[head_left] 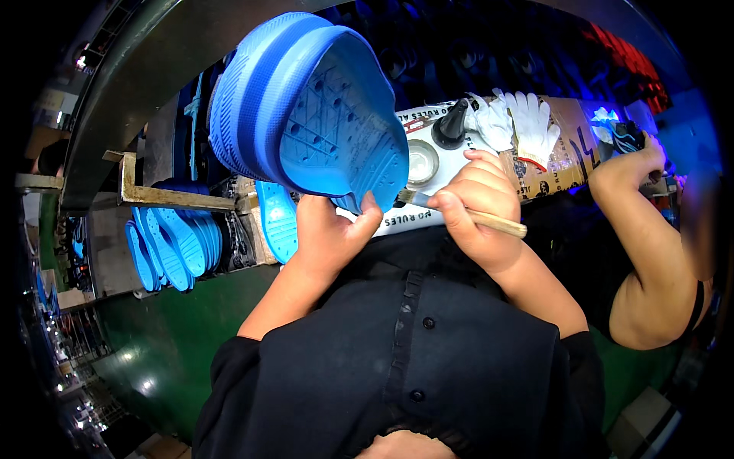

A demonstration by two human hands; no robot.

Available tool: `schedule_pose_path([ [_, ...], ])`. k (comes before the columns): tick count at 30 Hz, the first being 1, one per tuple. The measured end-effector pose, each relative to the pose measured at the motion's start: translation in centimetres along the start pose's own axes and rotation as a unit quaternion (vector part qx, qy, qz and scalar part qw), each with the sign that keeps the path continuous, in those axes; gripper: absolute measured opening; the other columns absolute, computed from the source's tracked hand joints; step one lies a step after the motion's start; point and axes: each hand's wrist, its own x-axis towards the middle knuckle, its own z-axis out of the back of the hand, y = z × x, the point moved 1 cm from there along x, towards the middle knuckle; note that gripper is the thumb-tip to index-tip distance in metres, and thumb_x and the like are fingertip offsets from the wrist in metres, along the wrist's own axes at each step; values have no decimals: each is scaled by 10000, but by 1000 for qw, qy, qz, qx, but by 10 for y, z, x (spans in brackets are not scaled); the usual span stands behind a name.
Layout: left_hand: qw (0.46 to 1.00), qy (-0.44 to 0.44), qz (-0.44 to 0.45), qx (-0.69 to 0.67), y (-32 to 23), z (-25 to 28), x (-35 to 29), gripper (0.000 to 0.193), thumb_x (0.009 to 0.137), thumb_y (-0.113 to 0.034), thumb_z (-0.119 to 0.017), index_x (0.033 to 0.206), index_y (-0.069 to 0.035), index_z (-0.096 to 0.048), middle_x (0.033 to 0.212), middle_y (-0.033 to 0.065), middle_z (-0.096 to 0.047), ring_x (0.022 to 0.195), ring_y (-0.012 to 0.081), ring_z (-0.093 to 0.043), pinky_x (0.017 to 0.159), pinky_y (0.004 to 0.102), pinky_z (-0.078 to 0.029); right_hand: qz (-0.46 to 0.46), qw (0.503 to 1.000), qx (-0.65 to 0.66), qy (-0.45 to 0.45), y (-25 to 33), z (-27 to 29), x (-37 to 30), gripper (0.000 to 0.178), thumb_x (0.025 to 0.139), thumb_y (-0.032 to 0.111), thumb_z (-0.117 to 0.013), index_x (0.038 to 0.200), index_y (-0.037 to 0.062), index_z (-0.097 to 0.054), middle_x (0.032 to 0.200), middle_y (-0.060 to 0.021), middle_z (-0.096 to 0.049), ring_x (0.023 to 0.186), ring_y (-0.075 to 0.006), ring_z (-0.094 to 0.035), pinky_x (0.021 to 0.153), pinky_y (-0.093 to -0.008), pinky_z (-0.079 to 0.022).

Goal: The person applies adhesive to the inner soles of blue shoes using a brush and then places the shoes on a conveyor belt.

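Two hands are busy in my view. My left hand grasps a blue shoe by its lower edge, sole turned toward me. My right hand is clenched around a wooden-handled brush, its tip meeting the shoe just beside the left thumb. Beyond the right knuckles sit a small tin and white gloves. Left of the grip, blue soles hang in a row.

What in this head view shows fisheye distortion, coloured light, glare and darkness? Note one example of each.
Head view: the metal frame bows into a curve near the rim; blue and red light tints the top right behind the gloves; glare spots shine on the green surface; the corners fall black; the blue shoe in the left hand is evenly lit and sharp.
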Motion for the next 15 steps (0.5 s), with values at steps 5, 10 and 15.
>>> schedule_pose_path([
  [5, 999, -8, -38, 18, -3, 2, 3, 306, 652, -18, -667, 948, 19, -602, 826, 173, -639, 727, 330, -635, 664, 363, -495, 14, 999, -41, 6, -3, -1, -2, 167, 811, 110, -604, 654, 65, -638, 616, -37, -569, 608, -210, -538, 886, -401, -410],
  [10, 999, -7, -9, 35, 1, 1, -4, 306, 651, -19, -672, 946, 13, -599, 829, 173, -639, 729, 328, -638, 664, 364, -495, 21, 999, -21, -17, -1, 3, -3, 151, 767, 141, -676, 635, 80, -633, 579, -28, -547, 578, -217, -524, 825, -377, -414],
  [15, 998, -1, -43, 41, -5, -1, 2, 310, 654, -22, -680, 952, 12, -601, 832, 164, -641, 720, 308, -640, 659, 350, -497, 42, 999, -14, -13, -3, -2, -7, 177, 766, 160, -692, 623, 82, -622, 577, -34, -543, 578, -222, -519, 811, -380, -415],
])
